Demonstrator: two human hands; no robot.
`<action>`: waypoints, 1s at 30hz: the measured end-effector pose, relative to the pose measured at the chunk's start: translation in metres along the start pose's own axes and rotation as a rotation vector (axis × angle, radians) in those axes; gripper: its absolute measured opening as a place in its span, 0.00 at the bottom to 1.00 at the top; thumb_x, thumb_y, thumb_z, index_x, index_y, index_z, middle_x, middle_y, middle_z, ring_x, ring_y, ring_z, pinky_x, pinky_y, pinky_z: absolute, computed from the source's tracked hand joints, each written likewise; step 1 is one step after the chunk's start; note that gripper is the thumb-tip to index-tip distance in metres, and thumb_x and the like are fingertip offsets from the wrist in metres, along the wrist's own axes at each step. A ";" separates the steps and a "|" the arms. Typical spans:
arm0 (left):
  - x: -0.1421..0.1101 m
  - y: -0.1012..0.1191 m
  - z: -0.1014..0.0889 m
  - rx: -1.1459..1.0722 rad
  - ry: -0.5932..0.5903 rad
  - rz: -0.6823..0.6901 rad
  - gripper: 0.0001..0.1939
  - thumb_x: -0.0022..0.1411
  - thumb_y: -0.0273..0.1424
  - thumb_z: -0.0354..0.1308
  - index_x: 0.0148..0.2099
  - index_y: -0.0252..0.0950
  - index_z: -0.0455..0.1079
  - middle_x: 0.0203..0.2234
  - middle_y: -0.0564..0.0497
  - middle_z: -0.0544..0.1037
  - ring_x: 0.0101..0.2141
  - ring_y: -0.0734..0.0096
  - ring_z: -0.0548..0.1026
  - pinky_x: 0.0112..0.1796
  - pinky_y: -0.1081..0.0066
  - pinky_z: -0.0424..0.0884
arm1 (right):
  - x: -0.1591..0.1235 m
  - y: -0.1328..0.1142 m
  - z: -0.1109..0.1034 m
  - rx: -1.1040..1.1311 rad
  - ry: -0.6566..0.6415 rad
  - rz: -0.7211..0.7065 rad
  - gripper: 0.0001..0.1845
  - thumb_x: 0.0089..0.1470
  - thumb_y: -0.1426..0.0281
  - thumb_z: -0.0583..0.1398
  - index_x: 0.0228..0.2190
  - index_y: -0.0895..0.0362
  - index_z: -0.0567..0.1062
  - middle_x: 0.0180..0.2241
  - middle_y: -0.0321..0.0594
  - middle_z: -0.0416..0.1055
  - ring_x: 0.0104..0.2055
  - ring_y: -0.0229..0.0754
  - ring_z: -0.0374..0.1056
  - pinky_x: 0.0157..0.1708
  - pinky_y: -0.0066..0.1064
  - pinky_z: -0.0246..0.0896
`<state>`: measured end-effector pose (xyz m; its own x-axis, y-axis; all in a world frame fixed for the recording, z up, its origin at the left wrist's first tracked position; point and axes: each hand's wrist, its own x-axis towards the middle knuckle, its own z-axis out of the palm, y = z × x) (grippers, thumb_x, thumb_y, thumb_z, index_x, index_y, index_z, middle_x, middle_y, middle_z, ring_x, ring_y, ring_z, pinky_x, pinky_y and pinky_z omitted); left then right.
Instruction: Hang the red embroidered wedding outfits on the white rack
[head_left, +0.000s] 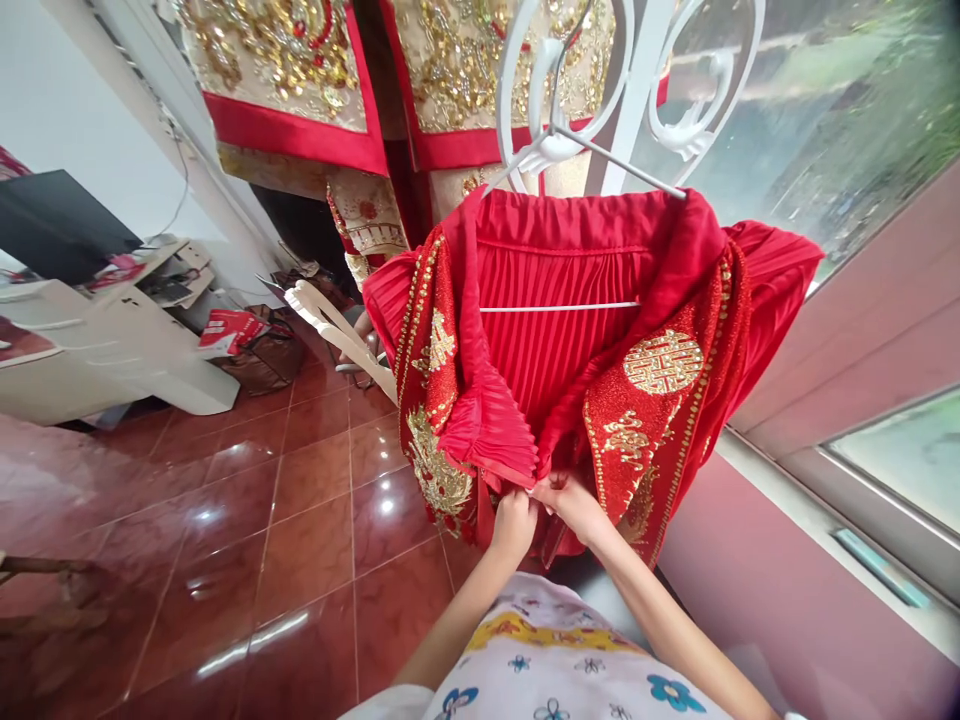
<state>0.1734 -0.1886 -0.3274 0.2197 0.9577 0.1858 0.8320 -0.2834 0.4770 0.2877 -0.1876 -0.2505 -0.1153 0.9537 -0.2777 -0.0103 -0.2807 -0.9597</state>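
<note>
A red pleated skirt with gold-embroidered panels hangs over a white hanger in front of me. My left hand is closed, pinching the red pleated hem at the lower middle. My right hand is closed too, gripping the hem right beside the left hand, so the two nearly touch. The gold panels hang on either side of the hands.
More red and gold embroidered garments hang behind. A white curled metal stand rises behind the hanger. A window ledge runs along the right. White furniture and a basket stand at left on the glossy red tile floor.
</note>
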 end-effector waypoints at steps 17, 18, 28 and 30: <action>-0.003 -0.010 -0.001 0.008 0.114 -0.038 0.07 0.54 0.23 0.55 0.28 0.33 0.73 0.21 0.46 0.77 0.24 0.66 0.76 0.25 0.74 0.65 | -0.016 -0.033 0.021 0.307 0.012 0.155 0.18 0.33 0.60 0.65 0.14 0.59 0.65 0.10 0.28 0.54 0.13 0.25 0.40 0.17 0.25 0.26; -0.003 -0.008 -0.002 0.018 0.125 -0.040 0.07 0.53 0.23 0.54 0.25 0.33 0.72 0.19 0.46 0.77 0.23 0.66 0.75 0.24 0.73 0.65 | -0.016 -0.031 0.023 0.327 -0.008 0.175 0.18 0.33 0.60 0.66 0.14 0.59 0.65 0.09 0.29 0.54 0.13 0.25 0.40 0.16 0.25 0.26; -0.002 -0.011 -0.008 0.081 0.198 0.032 0.07 0.56 0.27 0.54 0.29 0.34 0.72 0.23 0.45 0.77 0.26 0.67 0.75 0.28 0.73 0.67 | -0.021 -0.047 0.027 0.546 0.125 0.162 0.13 0.29 0.64 0.64 0.17 0.60 0.68 0.10 0.23 0.48 0.13 0.24 0.35 0.15 0.24 0.26; -0.004 -0.010 -0.007 0.090 0.195 0.029 0.09 0.57 0.28 0.53 0.27 0.34 0.72 0.21 0.45 0.76 0.24 0.67 0.75 0.27 0.73 0.66 | -0.028 -0.068 0.028 0.581 0.147 0.104 0.14 0.29 0.64 0.65 0.17 0.60 0.69 0.10 0.24 0.49 0.13 0.24 0.37 0.15 0.23 0.27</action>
<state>0.1601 -0.1897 -0.3267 0.1484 0.9192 0.3648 0.8707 -0.2963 0.3924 0.2639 -0.1981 -0.1763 -0.0069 0.9113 -0.4118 -0.5515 -0.3469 -0.7586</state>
